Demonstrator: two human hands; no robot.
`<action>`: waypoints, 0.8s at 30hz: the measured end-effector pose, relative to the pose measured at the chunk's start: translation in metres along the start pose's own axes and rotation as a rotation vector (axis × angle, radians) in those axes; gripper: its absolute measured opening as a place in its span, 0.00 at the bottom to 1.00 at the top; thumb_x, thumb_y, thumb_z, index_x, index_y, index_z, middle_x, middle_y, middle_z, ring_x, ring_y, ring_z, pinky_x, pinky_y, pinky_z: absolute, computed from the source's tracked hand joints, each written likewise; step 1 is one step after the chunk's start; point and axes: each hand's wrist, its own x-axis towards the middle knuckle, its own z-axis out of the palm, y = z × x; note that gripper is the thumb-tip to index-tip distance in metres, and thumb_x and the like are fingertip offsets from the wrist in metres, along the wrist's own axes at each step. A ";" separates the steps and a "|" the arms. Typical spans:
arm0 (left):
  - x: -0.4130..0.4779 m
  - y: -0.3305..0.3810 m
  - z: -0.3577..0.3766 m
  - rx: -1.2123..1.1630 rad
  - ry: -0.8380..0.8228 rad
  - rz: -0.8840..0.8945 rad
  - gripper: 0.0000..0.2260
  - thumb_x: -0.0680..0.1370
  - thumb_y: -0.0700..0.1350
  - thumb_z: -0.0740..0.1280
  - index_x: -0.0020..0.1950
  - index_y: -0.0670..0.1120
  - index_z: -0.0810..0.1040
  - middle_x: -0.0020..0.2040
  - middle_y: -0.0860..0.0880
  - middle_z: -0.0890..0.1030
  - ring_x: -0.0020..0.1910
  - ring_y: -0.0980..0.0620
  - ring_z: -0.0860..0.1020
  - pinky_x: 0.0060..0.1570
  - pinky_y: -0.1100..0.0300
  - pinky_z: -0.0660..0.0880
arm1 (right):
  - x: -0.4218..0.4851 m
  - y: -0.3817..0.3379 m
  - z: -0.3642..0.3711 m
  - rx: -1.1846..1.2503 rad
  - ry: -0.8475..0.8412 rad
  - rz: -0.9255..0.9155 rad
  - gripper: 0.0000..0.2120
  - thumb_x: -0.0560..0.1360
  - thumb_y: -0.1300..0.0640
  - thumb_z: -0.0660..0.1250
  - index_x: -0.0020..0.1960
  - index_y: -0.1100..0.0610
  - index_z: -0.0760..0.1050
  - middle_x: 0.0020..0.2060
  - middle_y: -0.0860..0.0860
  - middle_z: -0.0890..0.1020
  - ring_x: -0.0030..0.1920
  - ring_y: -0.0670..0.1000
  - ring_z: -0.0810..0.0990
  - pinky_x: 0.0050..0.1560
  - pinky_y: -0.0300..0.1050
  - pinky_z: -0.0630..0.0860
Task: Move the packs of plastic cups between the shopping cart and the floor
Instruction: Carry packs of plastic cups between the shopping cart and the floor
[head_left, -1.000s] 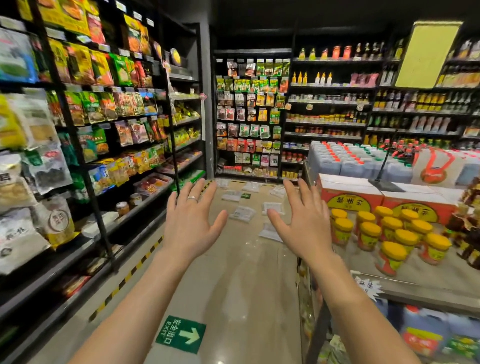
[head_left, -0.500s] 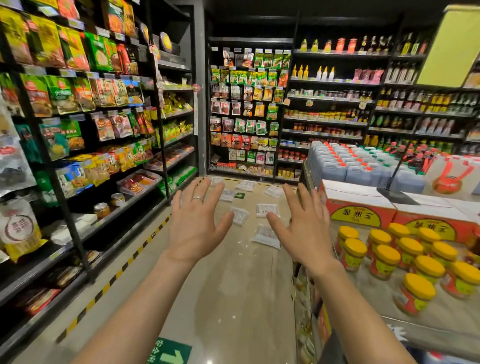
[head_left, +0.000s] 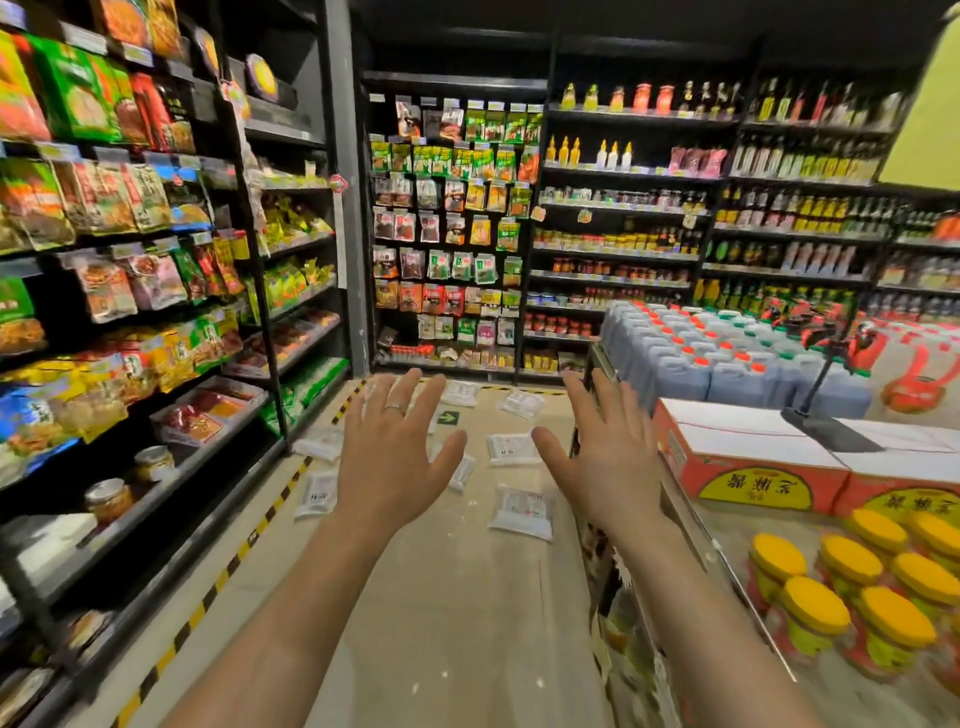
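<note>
We hold our left hand (head_left: 395, 457) and right hand (head_left: 608, 457) out in a store aisle, fingers spread, gripping nothing. The white packs (head_left: 522, 512) lie scattered on the floor (head_left: 467, 623) ahead, between snack shelves (head_left: 171, 480) and a display of yellow-lidded jars (head_left: 815, 608).

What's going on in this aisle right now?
A person stands in a shop aisle with the left hand and right hand stretched out ahead, fingers spread, holding nothing. Several white packs lie scattered on the floor further up the aisle, none touched. No shopping cart is in view. Along the left run shelves of goods, and yellow-lidded jars sit on a display to the right.
</note>
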 end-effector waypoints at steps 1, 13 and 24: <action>0.013 -0.010 0.006 -0.004 0.001 0.010 0.31 0.76 0.64 0.50 0.75 0.51 0.68 0.74 0.44 0.70 0.74 0.41 0.64 0.72 0.40 0.58 | 0.012 -0.005 0.009 0.015 0.015 0.014 0.34 0.77 0.32 0.53 0.79 0.42 0.49 0.79 0.50 0.54 0.78 0.57 0.48 0.75 0.58 0.50; 0.123 -0.089 0.073 -0.003 -0.049 0.083 0.33 0.75 0.66 0.48 0.76 0.52 0.67 0.75 0.45 0.67 0.76 0.42 0.61 0.73 0.38 0.57 | 0.119 -0.035 0.101 0.020 0.008 0.063 0.34 0.77 0.32 0.53 0.79 0.41 0.47 0.80 0.50 0.51 0.79 0.56 0.45 0.76 0.57 0.46; 0.247 -0.135 0.178 0.046 -0.083 0.093 0.31 0.76 0.65 0.50 0.74 0.51 0.68 0.74 0.45 0.70 0.74 0.41 0.65 0.71 0.38 0.60 | 0.262 -0.023 0.211 0.055 -0.019 0.070 0.34 0.77 0.32 0.51 0.79 0.42 0.46 0.80 0.50 0.51 0.79 0.57 0.46 0.75 0.58 0.48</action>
